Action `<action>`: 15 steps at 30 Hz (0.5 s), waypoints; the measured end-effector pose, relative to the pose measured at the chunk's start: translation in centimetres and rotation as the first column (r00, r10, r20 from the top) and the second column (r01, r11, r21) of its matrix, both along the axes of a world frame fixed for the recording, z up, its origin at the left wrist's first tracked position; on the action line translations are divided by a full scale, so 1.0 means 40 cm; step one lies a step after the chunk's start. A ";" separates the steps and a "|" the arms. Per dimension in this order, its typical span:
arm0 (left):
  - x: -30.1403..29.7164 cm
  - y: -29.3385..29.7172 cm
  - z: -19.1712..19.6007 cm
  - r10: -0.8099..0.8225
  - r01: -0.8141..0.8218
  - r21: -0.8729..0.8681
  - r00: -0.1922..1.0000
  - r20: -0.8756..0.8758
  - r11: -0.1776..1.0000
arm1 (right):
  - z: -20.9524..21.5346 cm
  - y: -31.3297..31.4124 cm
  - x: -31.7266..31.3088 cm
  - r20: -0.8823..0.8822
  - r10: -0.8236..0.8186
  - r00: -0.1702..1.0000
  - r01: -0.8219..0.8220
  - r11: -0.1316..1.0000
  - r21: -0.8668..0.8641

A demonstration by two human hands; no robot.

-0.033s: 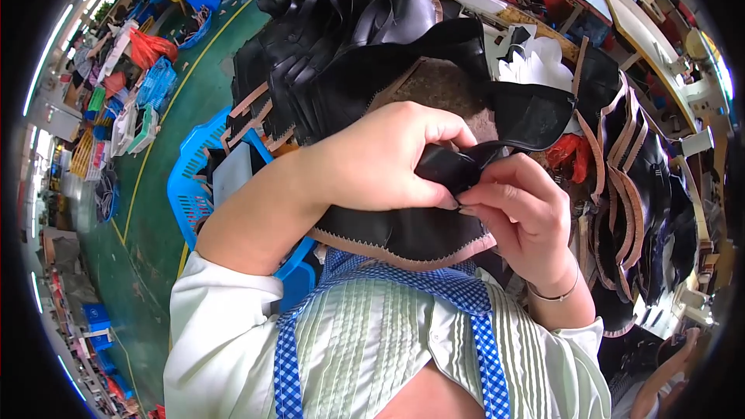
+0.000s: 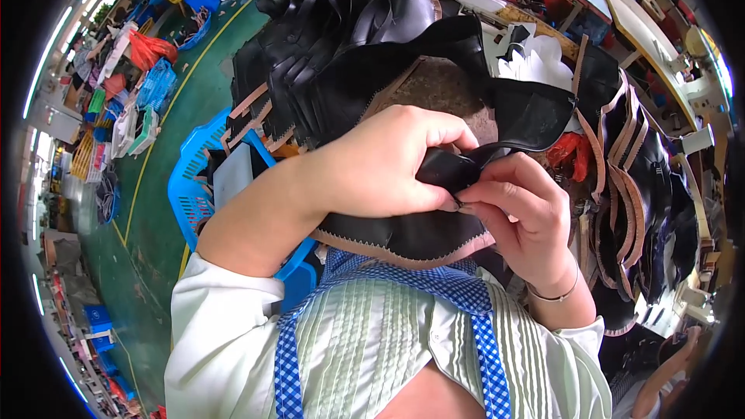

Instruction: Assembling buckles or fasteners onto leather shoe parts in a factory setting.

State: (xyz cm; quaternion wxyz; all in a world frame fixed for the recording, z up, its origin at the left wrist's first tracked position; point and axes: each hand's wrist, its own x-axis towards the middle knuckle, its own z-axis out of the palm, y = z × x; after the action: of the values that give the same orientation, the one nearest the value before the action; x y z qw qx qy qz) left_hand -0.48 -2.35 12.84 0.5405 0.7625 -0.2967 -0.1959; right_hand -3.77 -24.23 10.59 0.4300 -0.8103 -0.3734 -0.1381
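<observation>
Between both grips, close before the chest: black leather strip (image 2: 454, 169), pinched at its folded end by left hand (image 2: 384, 163) and right hand (image 2: 521, 213), fingertips of the two touching. Directly below the grips, wide black leather piece (image 2: 403, 237) with zigzag tan edge (draped toward the body). Above and behind the grips, heap of black leather cut pieces (image 2: 341, 39). Left of the grips, blue plastic basket (image 2: 194, 186) on green floor (image 2: 151, 240). On the right wrist, thin bracelet (image 2: 552, 296).
</observation>
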 end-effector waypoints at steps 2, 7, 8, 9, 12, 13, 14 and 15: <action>-0.020 -0.014 0.017 0.072 -0.072 0.038 0.997 -0.003 0.997 | -0.005 0.002 -0.008 0.027 -0.026 0.999 0.026 1.000 0.002; -0.061 -0.015 0.009 0.231 -0.243 -0.080 0.964 -0.132 0.967 | -0.024 0.002 -0.029 0.004 -0.156 0.988 0.153 0.974 0.165; -0.062 -0.017 -0.013 0.238 -0.260 -0.196 0.963 -0.129 0.945 | -0.027 -0.003 -0.030 -0.026 -0.155 0.988 0.157 0.971 0.179; -0.062 -0.018 -0.012 0.235 -0.257 -0.192 0.963 -0.129 0.947 | -0.039 -0.004 -0.025 -0.031 -0.146 0.989 0.150 0.965 0.217; -0.066 -0.017 -0.008 0.236 -0.295 -0.197 0.932 -0.276 0.935 | -0.047 -0.007 -0.026 -0.086 -0.120 0.989 0.137 0.960 0.244; -0.069 -0.016 -0.010 0.234 -0.300 -0.210 0.929 -0.289 0.931 | -0.049 -0.006 -0.025 -0.087 -0.119 0.989 0.137 0.960 0.243; -0.071 -0.015 -0.011 0.231 -0.304 -0.223 0.925 -0.301 0.926 | -0.050 -0.005 -0.025 -0.090 -0.107 0.990 0.128 0.957 0.262; -0.073 -0.015 -0.012 0.232 -0.305 -0.223 0.925 -0.301 0.926 | -0.050 -0.005 -0.025 -0.092 -0.096 0.991 0.118 0.953 0.281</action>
State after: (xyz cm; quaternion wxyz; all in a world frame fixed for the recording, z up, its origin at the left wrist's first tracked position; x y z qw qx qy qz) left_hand -3.39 -2.95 12.37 0.6950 0.6828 -0.1360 -0.1797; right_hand -4.79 -24.43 8.59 0.5485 -0.7635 -0.2882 -0.1820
